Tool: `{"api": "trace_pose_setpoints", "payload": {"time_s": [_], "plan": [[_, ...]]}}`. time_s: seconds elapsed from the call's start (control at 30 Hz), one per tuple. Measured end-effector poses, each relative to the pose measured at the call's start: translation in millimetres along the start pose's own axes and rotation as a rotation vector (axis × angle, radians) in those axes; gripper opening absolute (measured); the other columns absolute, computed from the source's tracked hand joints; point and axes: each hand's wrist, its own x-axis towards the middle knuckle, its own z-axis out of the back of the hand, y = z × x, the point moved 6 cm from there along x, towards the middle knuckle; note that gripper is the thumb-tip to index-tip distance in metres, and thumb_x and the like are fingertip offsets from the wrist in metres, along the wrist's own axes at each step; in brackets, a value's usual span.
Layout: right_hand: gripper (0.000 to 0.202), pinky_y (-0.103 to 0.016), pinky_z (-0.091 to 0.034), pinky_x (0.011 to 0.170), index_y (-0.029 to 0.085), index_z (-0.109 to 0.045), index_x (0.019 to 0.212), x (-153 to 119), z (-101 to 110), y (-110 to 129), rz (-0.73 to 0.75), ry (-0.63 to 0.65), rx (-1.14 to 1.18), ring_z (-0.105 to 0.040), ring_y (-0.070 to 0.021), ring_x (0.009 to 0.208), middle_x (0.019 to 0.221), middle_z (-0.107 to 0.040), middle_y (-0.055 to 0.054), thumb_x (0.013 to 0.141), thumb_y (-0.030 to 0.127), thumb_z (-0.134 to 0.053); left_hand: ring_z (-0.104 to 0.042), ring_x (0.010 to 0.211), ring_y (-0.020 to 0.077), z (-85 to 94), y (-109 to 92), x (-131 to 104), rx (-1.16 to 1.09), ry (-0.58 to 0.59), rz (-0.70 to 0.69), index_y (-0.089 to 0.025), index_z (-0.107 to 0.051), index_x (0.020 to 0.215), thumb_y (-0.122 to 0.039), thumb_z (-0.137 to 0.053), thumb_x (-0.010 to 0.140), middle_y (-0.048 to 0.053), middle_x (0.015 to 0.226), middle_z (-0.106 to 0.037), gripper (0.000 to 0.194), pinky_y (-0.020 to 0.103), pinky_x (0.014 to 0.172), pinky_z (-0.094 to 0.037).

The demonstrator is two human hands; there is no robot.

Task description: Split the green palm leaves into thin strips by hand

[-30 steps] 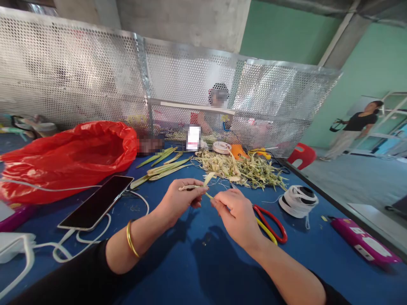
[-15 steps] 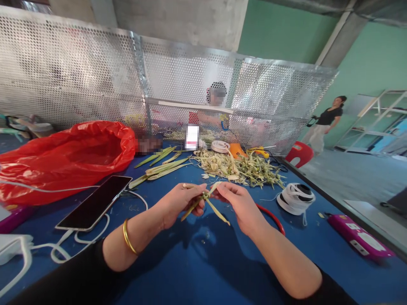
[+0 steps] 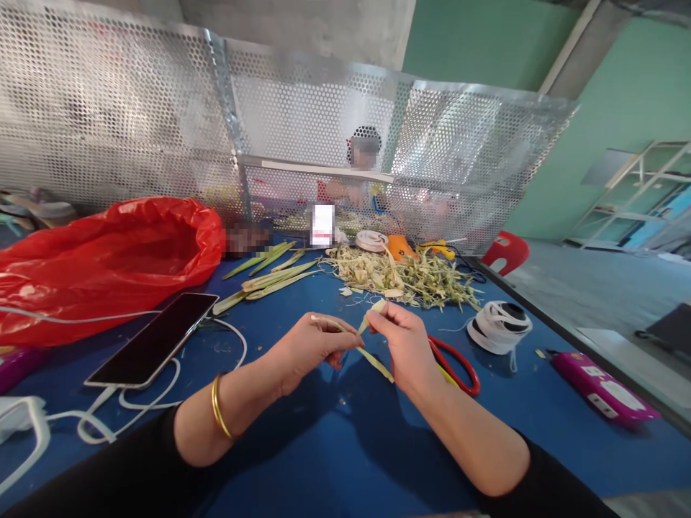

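Over the middle of the blue table my left hand (image 3: 310, 349) is closed, thumb and fingers pinching pale green leaf strips (image 3: 376, 363). A stalk-like end sticks out over its knuckles, and the point where the strips cross is covered by the fingers. My right hand (image 3: 407, 342) grips the broad end of one leaf strip (image 3: 372, 315) between thumb and forefinger, close to the left fingertips. A free strip slants down between the hands. Beside my right wrist lies a red-handled tool (image 3: 468, 374), partly hidden, perhaps scissors.
Beyond my hands are a heap of leaf scraps (image 3: 399, 277), longer leaves (image 3: 281, 277) and a lit phone (image 3: 322, 224). A red plastic bag (image 3: 108, 252) and dark phone (image 3: 154, 342) lie left; a white ribbon roll (image 3: 499, 327) and purple box (image 3: 602, 385) right. Perforated metal screens (image 3: 302, 108) stand behind.
My left fingers have closed over the crossing of the strips, which showed before. My right hand has turned upward with its strip end. The walking person at right is out of view.
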Motion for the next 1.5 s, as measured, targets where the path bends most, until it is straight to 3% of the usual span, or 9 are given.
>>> {"api": "trace_pose_setpoints", "payload": {"time_s": [0.3,0.37,0.47,0.57,0.7,0.93,1.13,1.43,1.5], "plan": [[0.024,-0.025,-0.034,0.060,0.019,-0.049,0.059,-4.3,1.3,27.6,0.282,0.028,-0.278,-0.042,-0.0123,0.060,0.059,-0.046,0.003,0.079,0.030,-0.058,-0.043,0.042,0.0091,-4.4,-5.7,-4.9,0.009,-0.038,0.018,-0.014,-0.071,0.071,-0.030,-0.062,0.067,-0.004,0.041,-0.045,0.018,0.022,0.047,-0.039],[0.026,-0.025,-0.035,0.060,0.019,-0.049,0.059,1.4,4.0,22.5,0.259,0.027,-0.308,-0.043,-0.0124,0.059,0.058,-0.046,0.003,0.080,0.031,-0.057,-0.043,0.042,0.0088,-4.2,-8.9,-5.5,0.027,-0.068,-0.027,-0.014,-0.068,0.065,-0.032,-0.062,0.067,-0.004,0.046,-0.047,0.019,0.022,0.046,-0.038],[0.017,-0.028,-0.040,0.065,0.018,-0.059,0.076,12.1,16.0,10.0,0.144,-0.076,-0.327,-0.050,-0.0151,0.066,0.069,-0.055,0.000,0.077,0.035,-0.061,-0.043,0.044,0.0082,-3.4,-11.3,-5.1,0.091,-0.085,-0.100,-0.014,-0.063,0.059,-0.035,-0.061,0.068,-0.001,0.059,-0.055,0.022,0.022,0.045,-0.037],[0.033,-0.035,-0.041,0.083,0.020,-0.060,0.103,8.7,24.3,27.1,0.347,-0.257,-0.498,-0.054,-0.0216,0.093,0.099,-0.060,-0.007,0.074,0.034,-0.066,-0.041,0.046,0.0088,-2.8,-7.2,-3.6,0.171,-0.074,-0.122,-0.015,-0.064,0.063,-0.034,-0.058,0.070,0.000,0.063,-0.056,0.022,0.023,0.045,-0.035],[0.008,-0.034,-0.039,0.084,0.024,-0.068,0.084,-11.3,-10.9,45.8,0.618,0.150,-0.717,-0.058,-0.0192,0.085,0.088,-0.064,-0.004,0.080,0.029,-0.063,-0.037,0.049,0.0096,-5.7,0.1,-2.9,0.254,-0.029,-0.144,-0.016,-0.060,0.058,-0.028,-0.055,0.068,-0.004,0.050,-0.043,0.017,0.022,0.046,-0.029],[0.013,-0.025,-0.041,0.061,0.020,-0.057,0.069,-18.7,-22.0,38.1,0.514,0.281,-0.552,-0.052,-0.0133,0.067,0.070,-0.055,0.000,0.080,0.013,-0.055,-0.037,0.052,0.0094,-13.6,5.4,-4.5,0.271,0.031,-0.142,-0.014,-0.063,0.060,-0.030,-0.056,0.066,-0.005,0.051,-0.042,0.019,0.022,0.050,-0.028],[0.018,-0.023,-0.035,0.053,0.018,-0.052,0.059,-11.7,-14.1,30.4,0.323,0.195,-0.429,-0.044,-0.0102,0.056,0.061,-0.050,0.003,0.076,0.015,-0.059,-0.035,0.043,0.0079,-21.8,7.2,-7.3,0.265,0.143,-0.052,-0.015,-0.057,0.052,-0.032,-0.059,0.066,-0.007,0.043,-0.036,0.023,0.023,0.045,-0.027],[0.015,-0.024,-0.040,0.061,0.019,-0.056,0.064,-6.7,-11.8,27.0,0.355,0.156,-0.453,-0.051,-0.0123,0.063,0.067,-0.056,0.002,0.079,0.020,-0.057,-0.041,0.042,0.0080,-20.6,11.4,-3.4,0.095,0.171,0.019,-0.014,-0.063,0.056,-0.033,-0.068,0.063,-0.005,0.043,-0.047,0.020,0.021,0.046,-0.034],[0.010,-0.027,-0.042,0.073,0.019,-0.061,0.076,-0.1,0.7,33.0,0.420,0.029,-0.473,-0.055,-0.0151,0.076,0.079,-0.060,-0.001,0.081,0.026,-0.055,-0.043,0.044,0.0079,-16.7,8.9,-3.5,-0.018,0.130,0.026,-0.013,-0.067,0.066,-0.035,-0.069,0.064,-0.005,0.046,-0.049,0.021,0.021,0.048,-0.036]]}}
